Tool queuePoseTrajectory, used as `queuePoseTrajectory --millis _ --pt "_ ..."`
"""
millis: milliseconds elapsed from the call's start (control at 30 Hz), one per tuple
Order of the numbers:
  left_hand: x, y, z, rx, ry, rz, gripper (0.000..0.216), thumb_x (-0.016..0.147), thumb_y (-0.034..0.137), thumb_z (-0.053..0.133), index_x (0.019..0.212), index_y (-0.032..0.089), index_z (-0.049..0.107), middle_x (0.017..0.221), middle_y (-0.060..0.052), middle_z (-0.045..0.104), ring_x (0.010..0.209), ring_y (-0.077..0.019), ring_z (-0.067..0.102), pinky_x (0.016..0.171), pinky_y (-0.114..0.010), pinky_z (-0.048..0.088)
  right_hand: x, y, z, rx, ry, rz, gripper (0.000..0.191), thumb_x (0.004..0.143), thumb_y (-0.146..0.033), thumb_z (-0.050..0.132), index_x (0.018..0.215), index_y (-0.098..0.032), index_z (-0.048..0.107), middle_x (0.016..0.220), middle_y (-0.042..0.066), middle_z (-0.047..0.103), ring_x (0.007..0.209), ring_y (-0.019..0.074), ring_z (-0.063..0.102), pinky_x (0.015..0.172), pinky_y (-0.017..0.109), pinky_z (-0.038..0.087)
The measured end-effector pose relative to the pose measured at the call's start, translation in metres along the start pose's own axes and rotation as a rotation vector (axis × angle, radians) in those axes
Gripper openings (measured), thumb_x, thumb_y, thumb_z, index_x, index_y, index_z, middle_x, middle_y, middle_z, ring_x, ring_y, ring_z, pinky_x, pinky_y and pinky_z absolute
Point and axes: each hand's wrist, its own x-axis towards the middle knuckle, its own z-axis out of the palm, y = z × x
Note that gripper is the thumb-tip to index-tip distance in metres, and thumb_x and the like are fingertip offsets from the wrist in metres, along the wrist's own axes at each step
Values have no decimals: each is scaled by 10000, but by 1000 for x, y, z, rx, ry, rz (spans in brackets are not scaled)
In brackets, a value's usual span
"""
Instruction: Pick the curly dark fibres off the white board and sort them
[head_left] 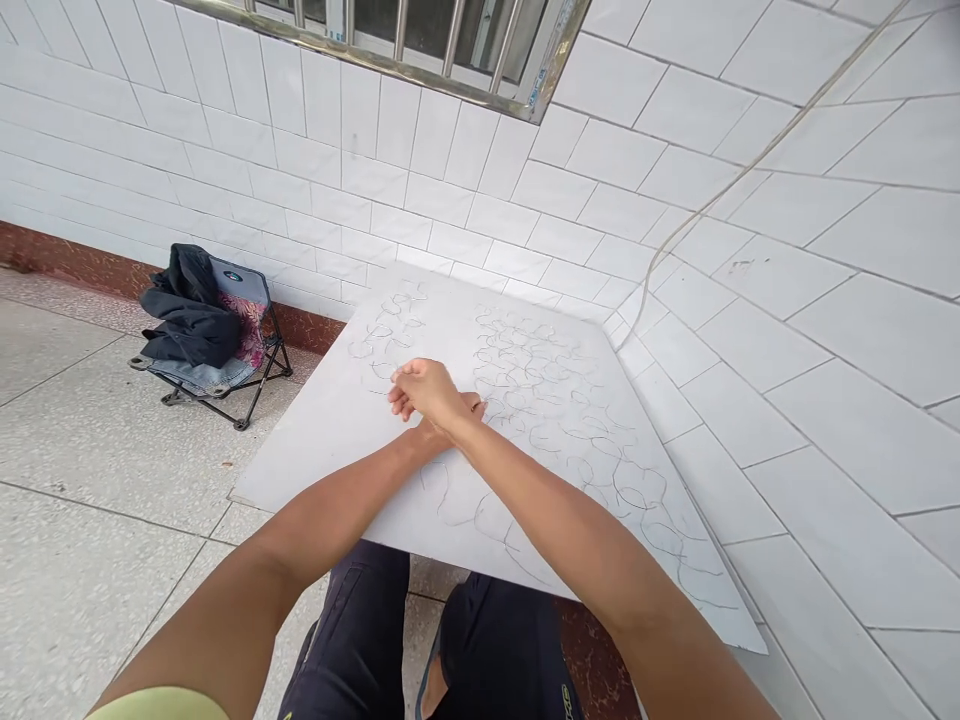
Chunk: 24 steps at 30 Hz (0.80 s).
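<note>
My forearms cross over a white board, the right one on top. My right hand is on the left side, above the board, its fingers curled and thumb close to the index finger. Whatever is between those fingers, if anything, is too small to make out. My left hand reaches to the right beneath the right wrist and is mostly hidden. Its visible fingertips are bent together beside many thin, dark, curved strands spread over the board's right half. A smaller group of similar strands lies at the board's far left.
A folding chair with dark clothing on it stands on the speckled floor at left. Tiled walls border the board behind and at right. A cable runs down the corner; a barred window is above.
</note>
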Motion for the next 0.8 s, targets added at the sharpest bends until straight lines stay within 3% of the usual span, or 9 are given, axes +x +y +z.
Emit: queuePoseTrajectory --millis 67,167,267,600,700,800 --pt "-5 0 -5 55 -24 -3 221 1031 339 596 925 173 694 939 -77 694 801 -205 657 725 -359 540 19 -2 28 24 -56 82 172 920 -95 650 803 -191 568 634 42 717 461 164 661 368 240 497" --pt "-12 -1 -9 109 -34 23 372 1011 296 554 659 204 476 606 -4 467 541 -145 439 560 -338 299 44 -4 57 32 -40 142 200 891 -42 663 817 -187 548 595 50 707 440 182 667 361 248 508" --pt "-11 -4 -6 143 -9 46 399 996 301 542 641 220 380 574 9 396 517 -143 352 574 -357 213 63 3 72 29 5 177 216 887 -29 665 846 -192 528 564 51 694 415 198 662 347 255 501" --pt "3 -15 11 189 35 113 414 1014 305 501 648 230 321 570 2 420 535 -161 337 585 -365 213 75 35 79 38 73 251 140 955 -80 579 847 -167 562 554 70 682 416 214 679 382 281 556" --pt "1 -11 7 186 36 113 422 1003 291 518 632 229 327 560 3 416 525 -156 319 579 -362 211 75 36 79 19 38 253 167 975 -122 583 815 -169 569 562 92 689 437 227 694 398 293 570" --pt "-1 -7 2 171 41 92 409 997 275 543 613 218 416 574 -19 474 550 -166 406 582 -358 270 73 35 78 -19 22 231 167 969 -157 632 819 -180 564 590 99 706 444 233 695 391 303 559"
